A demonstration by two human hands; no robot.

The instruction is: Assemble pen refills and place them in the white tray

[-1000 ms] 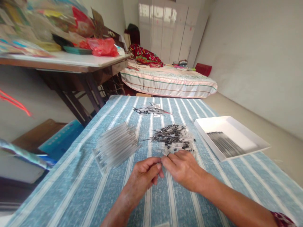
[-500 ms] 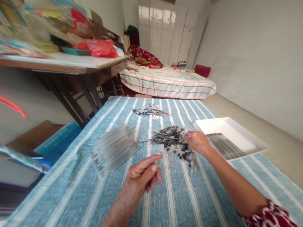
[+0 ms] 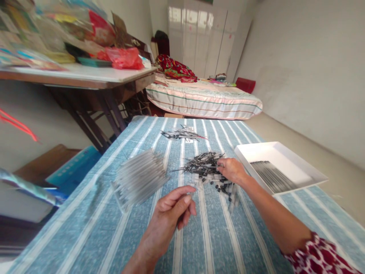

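My left hand (image 3: 172,213) is closed in a pinch above the cloth, its thumb and index finger bent toward each other. What it holds is mostly hidden; only a faint clear bit shows by the thumb. My right hand (image 3: 231,169) reaches into the right side of a heap of thin black pen refills (image 3: 202,163), fingertips pinched together. Whether a refill is between them is hidden. Small black and clear pen caps (image 3: 225,187) lie along the heap's near side. Left of it rests a stack of clear, tube-like pen barrels (image 3: 141,177), lined up side by side.
A white open box (image 3: 302,163) on the right holds a row of dark pens (image 3: 272,177). Farther back lies a smaller bunch of refills (image 3: 184,134) over a printed slip. The striped cloth (image 3: 196,243) covers the table. A cluttered side table (image 3: 114,78) stands left, a bed (image 3: 205,97) beyond.
My right hand has shifted slightly left, deeper over the refill heap. The left hand keeps nearly the same place and pinch. The whole view has moved a little.
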